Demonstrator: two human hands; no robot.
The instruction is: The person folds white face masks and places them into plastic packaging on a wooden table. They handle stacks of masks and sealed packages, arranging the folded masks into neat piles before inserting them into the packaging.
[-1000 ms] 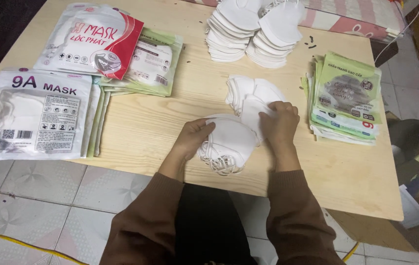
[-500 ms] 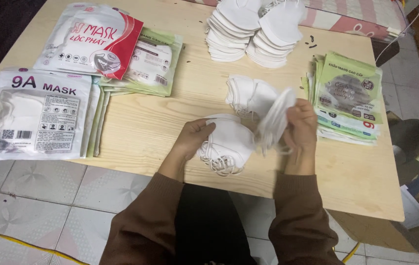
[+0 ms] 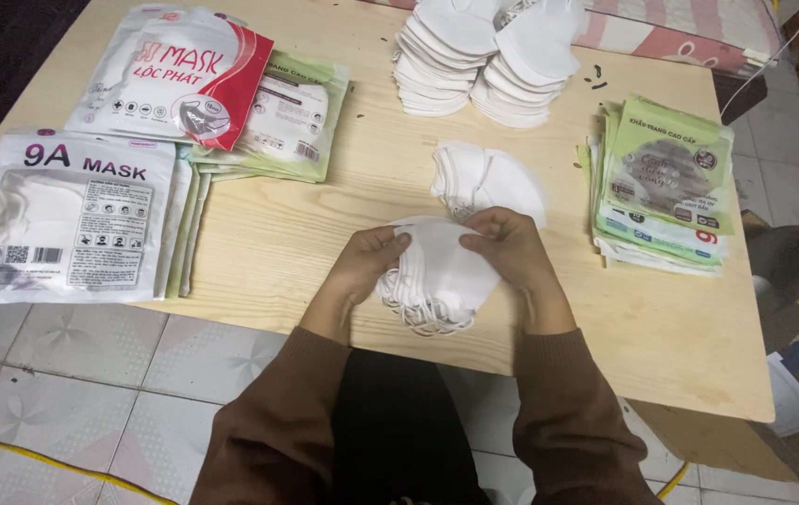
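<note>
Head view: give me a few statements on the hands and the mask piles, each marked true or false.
1. Both hands hold a small stack of white masks at the table's near edge. True.
2. The left hand rests on the green packets. False: it grips the stack's left side; the green packets lie to the right.
3. A loose pile of white masks lies just behind the right hand. True.
4. The two tall mask stacks stand at the near edge. False: they stand at the far edge.
5. The red and white packet lies on the wooden table at far left. True.
</note>
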